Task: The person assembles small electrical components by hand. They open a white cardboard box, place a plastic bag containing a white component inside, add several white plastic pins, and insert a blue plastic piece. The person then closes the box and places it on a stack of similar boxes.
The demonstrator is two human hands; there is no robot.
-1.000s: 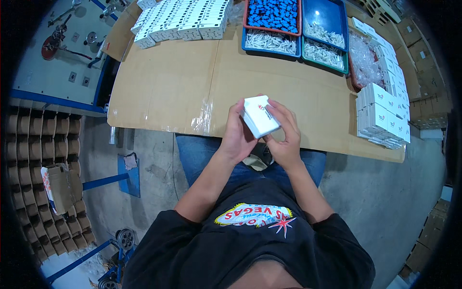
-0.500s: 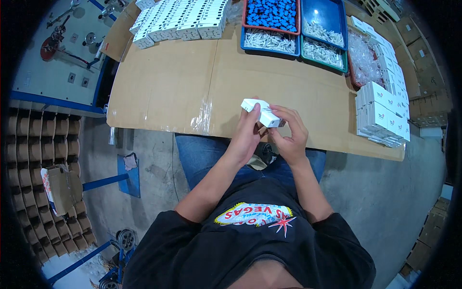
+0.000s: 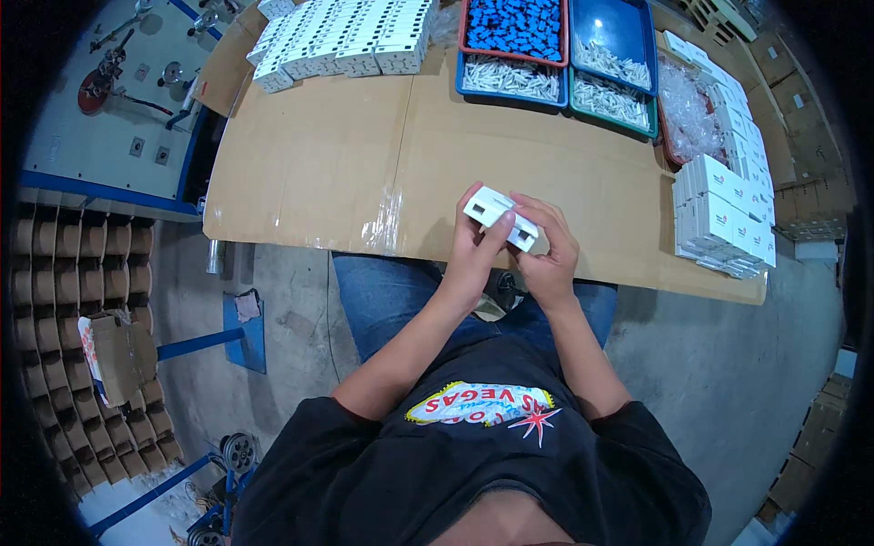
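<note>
Just above the table's near edge, a white plastic block-shaped housing point(image 3: 492, 202) is held between both hands. It lies tilted, with a dark square opening near each end of the face turned up. My left hand point(image 3: 470, 253) grips its left side, the thumb pressed across that face and the fingers behind. On the right end, my right hand point(image 3: 553, 252) is closed round it, with the fingers curled over the far edge and the thumb at the near side. The underside is hidden.
Rows of similar white housings point(image 3: 378, 55) stand at the table's back left. A tray of blue parts point(image 3: 514, 27) and trays of small white pieces point(image 3: 510, 77) sit at the back. Clear plastic bags point(image 3: 687, 109) and stacked white boxes point(image 3: 724, 214) lie at the right. Cardboard point(image 3: 309, 173) covers the table.
The housing has been turned in my hands, so the face with dark openings now shows. My left thumb has moved onto this face.
</note>
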